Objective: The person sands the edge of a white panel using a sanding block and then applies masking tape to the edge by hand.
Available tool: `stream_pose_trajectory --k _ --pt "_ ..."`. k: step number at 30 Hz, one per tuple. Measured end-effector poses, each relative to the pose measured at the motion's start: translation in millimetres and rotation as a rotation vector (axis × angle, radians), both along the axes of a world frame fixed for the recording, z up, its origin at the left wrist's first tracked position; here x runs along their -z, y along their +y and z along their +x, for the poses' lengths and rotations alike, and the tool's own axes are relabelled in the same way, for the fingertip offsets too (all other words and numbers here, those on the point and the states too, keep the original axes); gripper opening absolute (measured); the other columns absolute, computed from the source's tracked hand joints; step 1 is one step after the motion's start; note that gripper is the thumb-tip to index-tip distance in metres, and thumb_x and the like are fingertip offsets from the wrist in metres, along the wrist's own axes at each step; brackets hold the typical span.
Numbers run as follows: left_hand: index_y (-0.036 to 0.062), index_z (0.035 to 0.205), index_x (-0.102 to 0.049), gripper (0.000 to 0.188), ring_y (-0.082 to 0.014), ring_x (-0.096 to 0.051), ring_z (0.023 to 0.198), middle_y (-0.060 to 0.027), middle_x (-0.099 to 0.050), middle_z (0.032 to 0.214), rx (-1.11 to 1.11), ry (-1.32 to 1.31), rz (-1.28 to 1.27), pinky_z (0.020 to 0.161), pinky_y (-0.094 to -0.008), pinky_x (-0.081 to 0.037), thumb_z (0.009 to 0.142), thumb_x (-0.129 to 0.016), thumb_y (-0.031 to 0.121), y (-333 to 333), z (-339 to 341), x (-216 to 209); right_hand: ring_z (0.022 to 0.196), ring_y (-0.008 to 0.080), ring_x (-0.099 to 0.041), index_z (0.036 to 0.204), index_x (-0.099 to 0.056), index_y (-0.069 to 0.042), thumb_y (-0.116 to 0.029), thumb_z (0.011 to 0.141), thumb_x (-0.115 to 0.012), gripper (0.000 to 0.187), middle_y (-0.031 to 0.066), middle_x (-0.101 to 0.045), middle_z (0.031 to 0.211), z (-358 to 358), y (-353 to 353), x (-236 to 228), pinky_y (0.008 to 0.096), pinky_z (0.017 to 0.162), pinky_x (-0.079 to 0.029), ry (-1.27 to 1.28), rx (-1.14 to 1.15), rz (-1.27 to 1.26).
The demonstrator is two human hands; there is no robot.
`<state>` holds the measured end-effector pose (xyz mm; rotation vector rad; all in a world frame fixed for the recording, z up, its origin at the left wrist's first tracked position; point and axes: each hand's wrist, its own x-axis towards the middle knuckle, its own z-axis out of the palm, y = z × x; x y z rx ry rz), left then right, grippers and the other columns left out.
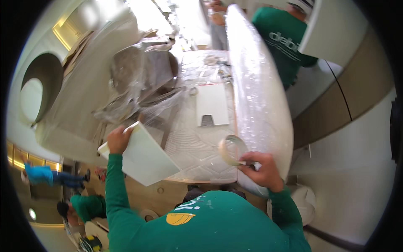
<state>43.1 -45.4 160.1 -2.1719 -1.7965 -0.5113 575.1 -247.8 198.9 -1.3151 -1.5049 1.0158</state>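
Observation:
My left hand grips a flat white panel by its upper left edge, with the panel tilted over the near left part of the mattress. My right hand is closed on a roll of tape, its ring standing out to the left of my fingers. A second white panel, with a square notch in its near edge, lies flat on the plastic-covered quilted mattress. Beside that panel's far left corner rests another tape roll. Several small items lie farther back on the mattress.
A tall padded piece wrapped in plastic stands along the mattress's right side. Crumpled plastic and cardboard pile up at the left. A co-worker in green stands beyond on the right; other people are at the back and lower left.

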Motion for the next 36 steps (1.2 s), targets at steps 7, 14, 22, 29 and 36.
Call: stream_pose_trajectory --k 7,14,22,29,36 --pt "0.0054 0.078 -0.056 0.043 -0.0431 -0.059 0.071 -0.0188 -0.059 0.074 0.225 0.095 0.077 0.064 -0.0526 -0.043 0.096 -0.069 0.042 -14 58 -60 0.077 0.0287 -0.067 0.102 -0.074 -0.008 -0.011 0.084 -0.077 0.019 0.0077 -0.071 0.081 6 3 2 0.0407 0.084 -0.053 -0.262 -0.066 0.277" --pt "0.0045 0.08 -0.055 0.053 -0.0418 -0.057 0.07 -0.0173 -0.056 0.074 0.436 -0.077 0.165 0.065 -0.0501 -0.042 0.1 -0.061 0.053 -8 88 -67 0.077 0.0206 -0.066 0.103 -0.077 -0.008 -0.009 0.085 -0.081 0.019 0.0057 -0.072 0.08 1 6 0 0.0337 0.079 -0.054 -0.124 -0.072 0.293" --pt "0.0053 0.081 -0.054 0.055 -0.041 -0.056 0.072 -0.0168 -0.055 0.077 0.512 -0.054 0.318 0.069 -0.0489 -0.042 0.097 -0.061 0.058 -20 124 -81 0.093 0.0144 -0.069 0.114 -0.07 0.002 -0.003 0.094 -0.077 0.021 0.0054 -0.074 0.1 39 14 -5 0.0323 0.089 -0.054 0.722 -0.061 0.012" --pt "0.0029 0.079 -0.05 0.058 -0.0407 -0.051 0.069 -0.0164 -0.049 0.074 0.587 0.018 0.311 0.067 -0.0482 -0.04 0.092 -0.067 0.057 -31 212 -151 0.077 0.0069 -0.058 0.117 -0.07 0.003 -0.012 0.094 -0.079 0.029 0.0029 -0.071 0.093 189 91 -115 0.023 0.068 -0.045 0.646 0.165 0.536" --pt "-0.0025 0.093 -0.063 0.063 -0.0338 -0.059 0.074 -0.017 -0.057 0.08 0.526 0.06 0.494 0.07 -0.0439 -0.046 0.102 -0.055 0.059 -45 243 -202 0.085 0.0073 -0.062 0.109 -0.074 -0.001 -0.003 0.084 -0.085 0.028 0.0017 -0.071 0.095 186 58 -35 0.0248 0.08 -0.048 0.555 -0.146 0.314"
